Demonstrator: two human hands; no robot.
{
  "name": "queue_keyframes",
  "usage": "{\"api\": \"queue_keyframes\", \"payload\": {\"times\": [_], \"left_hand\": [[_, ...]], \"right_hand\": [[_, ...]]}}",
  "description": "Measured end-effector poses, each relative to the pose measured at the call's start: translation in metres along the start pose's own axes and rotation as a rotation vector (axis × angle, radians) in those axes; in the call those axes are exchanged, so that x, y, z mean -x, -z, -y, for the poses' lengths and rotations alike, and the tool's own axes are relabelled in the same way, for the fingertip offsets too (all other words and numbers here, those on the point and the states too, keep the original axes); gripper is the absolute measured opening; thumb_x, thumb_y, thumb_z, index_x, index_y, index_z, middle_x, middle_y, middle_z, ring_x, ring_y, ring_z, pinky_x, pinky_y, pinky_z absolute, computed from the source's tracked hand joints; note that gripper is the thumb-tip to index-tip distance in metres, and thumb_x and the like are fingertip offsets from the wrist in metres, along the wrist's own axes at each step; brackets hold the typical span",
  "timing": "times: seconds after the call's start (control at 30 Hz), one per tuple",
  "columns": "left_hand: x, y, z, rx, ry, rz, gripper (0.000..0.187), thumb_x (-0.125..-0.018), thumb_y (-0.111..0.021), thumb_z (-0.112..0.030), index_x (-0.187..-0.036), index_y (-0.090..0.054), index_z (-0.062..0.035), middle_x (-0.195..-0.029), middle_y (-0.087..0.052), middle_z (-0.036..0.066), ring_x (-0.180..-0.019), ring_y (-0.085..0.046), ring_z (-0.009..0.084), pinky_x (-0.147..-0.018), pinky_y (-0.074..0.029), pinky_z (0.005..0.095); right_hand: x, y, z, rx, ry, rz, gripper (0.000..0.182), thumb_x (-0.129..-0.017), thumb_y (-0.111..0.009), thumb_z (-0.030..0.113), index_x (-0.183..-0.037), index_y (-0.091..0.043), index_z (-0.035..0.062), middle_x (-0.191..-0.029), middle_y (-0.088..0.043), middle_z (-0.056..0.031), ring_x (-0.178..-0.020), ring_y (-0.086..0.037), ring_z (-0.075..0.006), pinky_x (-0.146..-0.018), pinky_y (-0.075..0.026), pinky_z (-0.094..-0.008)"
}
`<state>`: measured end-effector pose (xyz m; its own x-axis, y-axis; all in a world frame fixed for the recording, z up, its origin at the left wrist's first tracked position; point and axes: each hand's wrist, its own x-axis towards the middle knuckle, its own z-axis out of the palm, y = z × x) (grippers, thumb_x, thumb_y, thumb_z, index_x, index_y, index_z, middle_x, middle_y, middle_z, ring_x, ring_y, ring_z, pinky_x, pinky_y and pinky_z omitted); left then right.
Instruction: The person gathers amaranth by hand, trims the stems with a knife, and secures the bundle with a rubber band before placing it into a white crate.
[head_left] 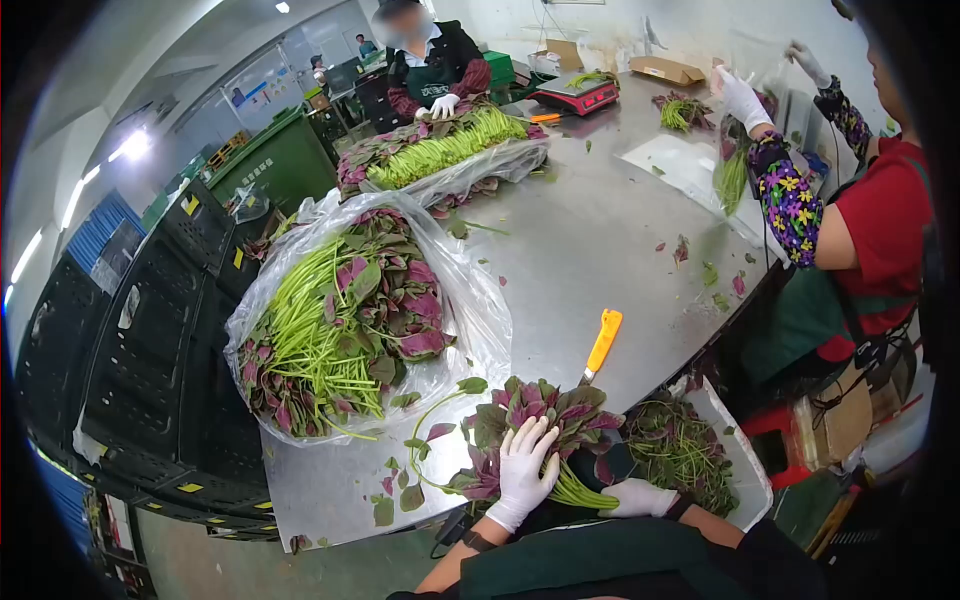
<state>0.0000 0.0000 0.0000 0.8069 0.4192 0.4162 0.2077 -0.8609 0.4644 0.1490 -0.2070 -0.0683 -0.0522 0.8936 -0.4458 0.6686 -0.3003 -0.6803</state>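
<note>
The leafy bunch (573, 432) is at five o'clock. The left hand (522, 474) has its grip spread over it, probably for steadying; whether the right hand (642, 498) pinches the stem ends (590, 497), I cannot tell.

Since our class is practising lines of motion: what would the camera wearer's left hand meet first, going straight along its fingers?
Probably the purple-green leaves of the bunch; the left hand already appears to touch them, though exact depth is unclear.
</note>
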Motion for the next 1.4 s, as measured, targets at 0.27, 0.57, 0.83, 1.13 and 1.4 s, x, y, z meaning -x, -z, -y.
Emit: {"api": "queue_keyframes", "payload": {"times": [0.27,0.57,0.83,1.13,1.4], "left_hand": [[0.005,0.001,-0.004,0.002,0.015,0.01,0.05,-0.082,-0.067,-0.016,-0.131,-0.057,-0.0139,-0.139,-0.052,0.009,-0.134,-0.043,0.0289,-0.111,-0.028,0.0492],[-0.001,-0.002,0.0,-0.003,-0.001,-0.006,0.051,-0.082,-0.067,-0.016,-0.131,-0.057,-0.014,-0.139,-0.052,0.009,-0.135,-0.043,0.0287,-0.111,-0.028,0.0489],[0.0,-0.002,-0.001,-0.002,0.0,-0.01,0.051,-0.082,-0.068,-0.016,-0.131,-0.057,-0.014,-0.139,-0.052,0.009,-0.134,-0.043,0.0287,-0.111,-0.028,0.0488],[-0.002,0.003,-0.003,0.023,0.02,0.004,0.048,-0.082,-0.067,-0.016,-0.129,-0.058,-0.0136,-0.137,-0.053,0.01,-0.133,-0.044,0.0288,-0.111,-0.028,0.0508],[-0.066,0.051,-0.002,0.334,0.149,0.029,0.049,-0.082,-0.065,-0.006,-0.13,-0.053,-0.004,-0.11,-0.064,0.013,-0.091,-0.063,0.0238,-0.086,-0.049,0.0364]], "right_hand": [[0.006,-0.003,0.002,-0.004,-0.01,0.028,0.039,-0.088,-0.059,0.048,-0.089,-0.058,0.0097,-0.085,-0.065,-0.0144,-0.085,-0.064,-0.0372,-0.074,-0.049,-0.0462],[0.002,0.006,0.005,0.006,-0.021,0.021,0.039,-0.088,-0.058,0.049,-0.091,-0.059,0.0098,-0.087,-0.066,-0.0148,-0.086,-0.064,-0.0374,-0.076,-0.049,-0.0465],[-0.001,-0.001,-0.004,0.022,0.0,0.013,0.038,-0.089,-0.059,0.049,-0.092,-0.059,0.0106,-0.087,-0.066,-0.014,-0.086,-0.065,-0.0369,-0.075,-0.05,-0.0466],[0.0,-0.002,-0.002,-0.002,0.021,-0.002,0.037,-0.088,-0.06,0.047,-0.092,-0.06,0.0103,-0.087,-0.066,-0.0157,-0.086,-0.064,-0.0383,-0.075,-0.05,-0.0465],[0.002,0.004,0.012,-0.016,-0.025,-0.008,0.038,-0.087,-0.058,0.045,-0.093,-0.061,0.0073,-0.087,-0.067,-0.0197,-0.087,-0.065,-0.0412,-0.075,-0.05,-0.0495]]}}
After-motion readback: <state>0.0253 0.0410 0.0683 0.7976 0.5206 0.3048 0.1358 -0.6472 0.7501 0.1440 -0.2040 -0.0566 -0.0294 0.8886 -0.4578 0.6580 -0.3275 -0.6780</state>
